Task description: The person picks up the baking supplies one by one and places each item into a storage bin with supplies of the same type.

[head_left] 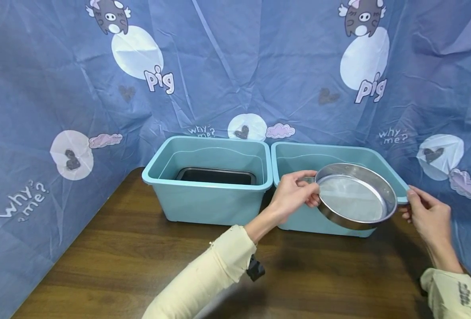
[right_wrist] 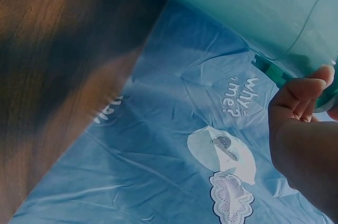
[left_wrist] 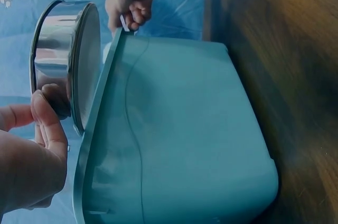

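Round steel sieve [head_left: 355,197] held tilted over the right tub [head_left: 291,155], centre right of frame
Your left hand [head_left: 295,192] pinches its rim; your right hand [head_left: 428,212] curls at the tub's edge beside it. Rigid, light, slick: grip both rims

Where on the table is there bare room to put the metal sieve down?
The brown table is bare in front of the left tub, out to the blue curtain. A smaller patch lies between the two sleeves. It is crowded at the right tub, where the left hand and right hand hold the sieve.
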